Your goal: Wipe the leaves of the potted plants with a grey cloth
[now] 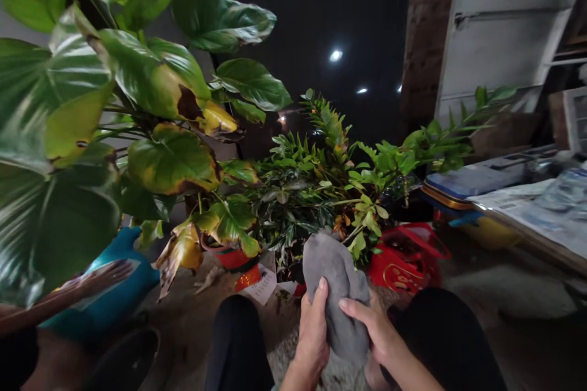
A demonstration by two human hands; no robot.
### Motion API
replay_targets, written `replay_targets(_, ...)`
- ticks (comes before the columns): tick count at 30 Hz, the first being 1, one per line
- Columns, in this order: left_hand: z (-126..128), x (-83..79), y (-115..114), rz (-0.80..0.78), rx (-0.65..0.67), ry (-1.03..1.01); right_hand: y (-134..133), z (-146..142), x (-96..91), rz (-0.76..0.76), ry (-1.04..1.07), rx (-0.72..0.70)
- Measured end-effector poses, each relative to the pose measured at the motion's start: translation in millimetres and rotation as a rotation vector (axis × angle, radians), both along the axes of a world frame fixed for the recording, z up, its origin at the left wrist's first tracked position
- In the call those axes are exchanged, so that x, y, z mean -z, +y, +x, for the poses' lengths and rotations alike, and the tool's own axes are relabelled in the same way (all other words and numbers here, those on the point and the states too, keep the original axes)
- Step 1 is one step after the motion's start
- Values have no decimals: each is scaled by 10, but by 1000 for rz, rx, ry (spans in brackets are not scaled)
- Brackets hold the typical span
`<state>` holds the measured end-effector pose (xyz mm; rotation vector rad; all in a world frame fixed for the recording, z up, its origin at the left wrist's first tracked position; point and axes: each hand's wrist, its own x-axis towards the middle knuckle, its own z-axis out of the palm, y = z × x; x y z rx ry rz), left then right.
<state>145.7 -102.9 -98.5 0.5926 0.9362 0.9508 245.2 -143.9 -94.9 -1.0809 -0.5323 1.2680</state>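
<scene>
Gap between knees (239, 339), plants (302, 180) ahead of hands (313, 331).

**Plants (302, 186) ahead, bench (543, 243) at right**

A fabric piece (337, 293) is resting between left hand (314, 331) and right hand (378, 327). Another plant (170, 157) is spreading over a flowerpot (236, 260) at left. Newspaper (511, 203) is lying on the bench, a container (406, 263) standing left of it.

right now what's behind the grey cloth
Past the top of the grey cloth, leafy plants show; a red object is behind to the right, and white printed paper to the left. What the cloth, left hand and right hand cover can't be seen.
</scene>
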Motion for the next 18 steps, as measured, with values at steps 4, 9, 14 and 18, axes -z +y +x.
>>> replay_targets(4, -17, -44, 14, -112, -33, 63, -19, 53, -5, 33, -99, -155)
replay_targets(9, 28, -73, 17, -183, 5, -36, -16, 111, 26, 49, -258, -103)
replay_targets(14, 71, 8, 15, -224, 80, -110, -29, 232, 218, -93, -295, 101)
replay_targets(18, 64, 87, 13, -147, 178, -115, -89, 274, 367, -104, -172, 148)
